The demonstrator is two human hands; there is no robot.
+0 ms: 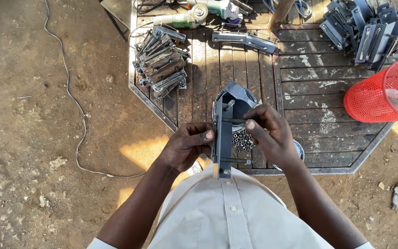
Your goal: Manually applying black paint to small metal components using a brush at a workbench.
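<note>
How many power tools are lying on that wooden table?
2: both angle grinders lie at the table's far edge, one green-bodied on the left, the other just right of it, partly cut off by the frame; more may be hidden.

Harsh overhead sunlight, hard shadows, sharp focus throughout, with slight wide-angle bending at edges.

sunlit dirt ground [33, 138], wooden table [318, 92]

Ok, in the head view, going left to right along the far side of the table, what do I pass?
Stack of grey metal brackets → green angle grinder → single grey metal bracket lying flat → second pile of grey metal brackets → red mesh plastic basket.
</note>
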